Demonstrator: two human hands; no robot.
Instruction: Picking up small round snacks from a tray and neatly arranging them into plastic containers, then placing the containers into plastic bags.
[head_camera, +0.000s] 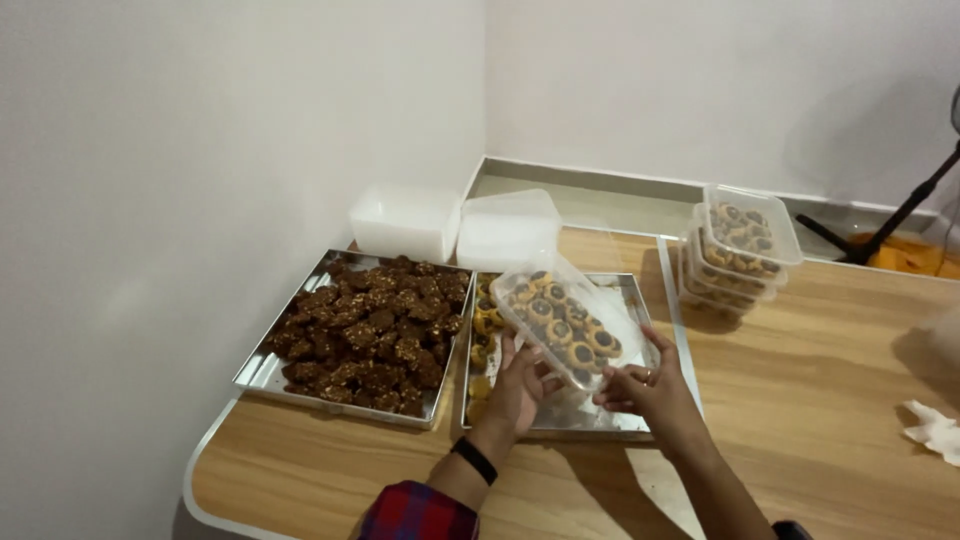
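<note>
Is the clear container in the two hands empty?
No: the clear container, held by the left hand and the right hand above the metal tray, holds round cookies with dark centres.

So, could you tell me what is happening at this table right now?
A person holds a clear tub of round cookies with the left hand and right hand, tilted above a metal tray. Beside it sits a tray of dark cookies. Filled tubs are stacked at the right; empty ones stand behind.
</note>
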